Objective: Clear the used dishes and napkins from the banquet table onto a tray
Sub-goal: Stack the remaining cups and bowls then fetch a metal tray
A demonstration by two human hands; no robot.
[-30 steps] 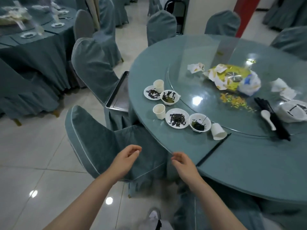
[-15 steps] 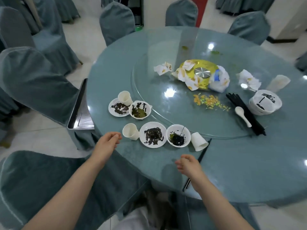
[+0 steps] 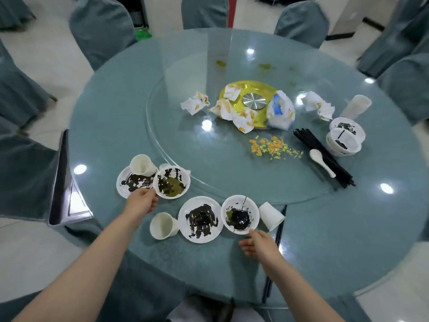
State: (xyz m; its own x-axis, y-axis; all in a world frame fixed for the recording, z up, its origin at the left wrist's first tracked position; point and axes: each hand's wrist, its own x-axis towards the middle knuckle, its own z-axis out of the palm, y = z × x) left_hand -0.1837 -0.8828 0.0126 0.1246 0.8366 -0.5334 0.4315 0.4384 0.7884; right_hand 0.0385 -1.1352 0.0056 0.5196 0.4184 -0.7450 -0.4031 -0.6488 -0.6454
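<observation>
On the round teal banquet table [image 3: 325, 240], two dirty settings lie near me. My left hand [image 3: 141, 202] reaches the near rims of a smeared plate [image 3: 130, 182] and a sauce-stained bowl [image 3: 171, 184], fingers loosely bent; a paper cup [image 3: 141, 165] sits on that plate. My right hand [image 3: 257, 245] is open, its fingertips at the near rim of a second dirty bowl [image 3: 240, 214]. Between my hands are a smeared plate [image 3: 200, 219] and a cup [image 3: 162, 225]. A metal tray [image 3: 67, 182] rests on the chair at the left.
A tipped cup [image 3: 270, 216] and black chopsticks [image 3: 277, 231] lie right of the bowl. The glass turntable carries crumpled napkins [image 3: 195, 103], a yellow plate [image 3: 255, 91], food scraps [image 3: 274, 146], a chopstick bundle [image 3: 322, 156], a spoon [image 3: 321, 161]. Stacked bowls [image 3: 344, 138] sit far right. Covered chairs ring the table.
I have stepped closer to the table. Both hands moved forward, the left to the far-left plate and bowl, the right to the bowl beside the tipped cup.
</observation>
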